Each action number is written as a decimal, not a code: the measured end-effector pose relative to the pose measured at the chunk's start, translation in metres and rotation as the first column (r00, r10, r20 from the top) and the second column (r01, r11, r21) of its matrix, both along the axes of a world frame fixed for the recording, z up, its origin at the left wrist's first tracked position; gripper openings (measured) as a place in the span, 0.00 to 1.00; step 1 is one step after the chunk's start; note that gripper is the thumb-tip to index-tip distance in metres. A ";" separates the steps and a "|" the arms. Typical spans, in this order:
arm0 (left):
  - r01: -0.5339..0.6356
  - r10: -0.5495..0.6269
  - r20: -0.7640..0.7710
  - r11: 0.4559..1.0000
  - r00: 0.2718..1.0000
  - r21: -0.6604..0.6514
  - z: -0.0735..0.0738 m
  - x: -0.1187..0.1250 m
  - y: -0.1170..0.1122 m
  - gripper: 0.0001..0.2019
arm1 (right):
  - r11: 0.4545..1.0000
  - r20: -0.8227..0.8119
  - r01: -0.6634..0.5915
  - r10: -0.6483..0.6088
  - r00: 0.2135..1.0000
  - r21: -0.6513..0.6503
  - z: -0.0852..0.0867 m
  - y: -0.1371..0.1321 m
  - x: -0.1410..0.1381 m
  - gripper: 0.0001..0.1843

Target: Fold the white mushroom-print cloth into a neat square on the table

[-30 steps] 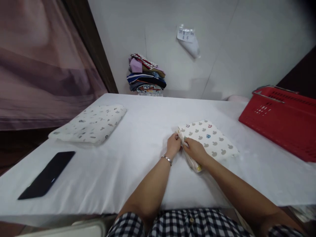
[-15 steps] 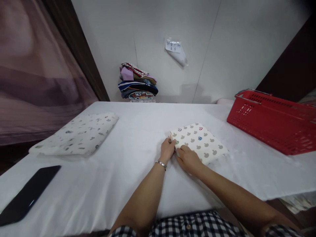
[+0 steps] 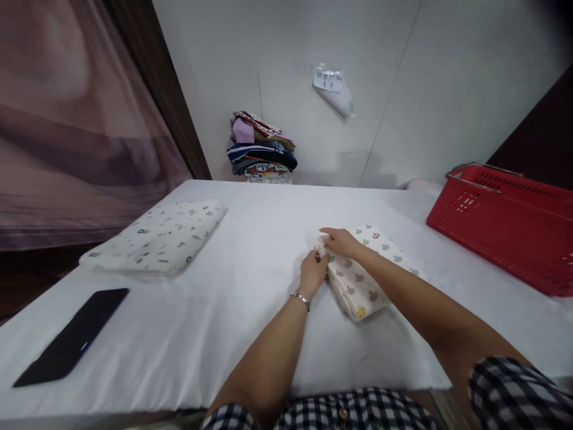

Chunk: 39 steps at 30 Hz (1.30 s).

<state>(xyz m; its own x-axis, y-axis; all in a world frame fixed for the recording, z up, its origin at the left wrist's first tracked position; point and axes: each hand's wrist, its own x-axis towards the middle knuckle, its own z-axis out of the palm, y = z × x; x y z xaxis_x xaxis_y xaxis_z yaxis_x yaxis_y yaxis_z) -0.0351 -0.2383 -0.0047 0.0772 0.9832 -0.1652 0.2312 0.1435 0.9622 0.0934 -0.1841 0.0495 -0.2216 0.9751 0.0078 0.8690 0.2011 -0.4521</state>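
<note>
A folded white cloth [image 3: 358, 280] with grey, yellow and other coloured mushroom-like prints lies on the white-covered table. At its left edge, my left hand [image 3: 313, 269] is closed, pinching the layered edge between thumb and fingers. My right hand [image 3: 341, 242] rests over the cloth's upper left corner, with its fingers stretched toward the left and partly over the edge. The right forearm crosses above the cloth and hides part of its right side.
Another folded patterned cloth [image 3: 165, 236] lies at the table's left. Nearer me is a flat black object [image 3: 74, 334]. A red basket [image 3: 501, 224] stands at the right. Behind the table, a stack of folded fabrics [image 3: 262, 149] rises against the wall, where a paper sign [image 3: 329, 80] hangs.
My right hand has moved from the cloth's near left part up to its far left corner. My left hand keeps its pinch on the edge. The view has shifted slightly left.
</note>
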 end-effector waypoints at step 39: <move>0.027 -0.021 -0.085 0.997 0.996 0.070 -0.005 -0.001 0.005 0.24 | 0.956 0.302 0.205 -0.263 0.916 0.212 -0.019 -0.057 0.107 0.29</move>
<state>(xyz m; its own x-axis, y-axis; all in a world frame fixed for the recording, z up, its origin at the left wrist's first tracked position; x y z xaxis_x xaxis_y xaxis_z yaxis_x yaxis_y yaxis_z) -0.0362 -0.2329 -0.0097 0.0893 0.9907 -0.1023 0.3139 0.0695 0.9469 0.2001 -0.2410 0.0306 -0.0063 0.9891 0.1473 0.9930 0.0235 -0.1155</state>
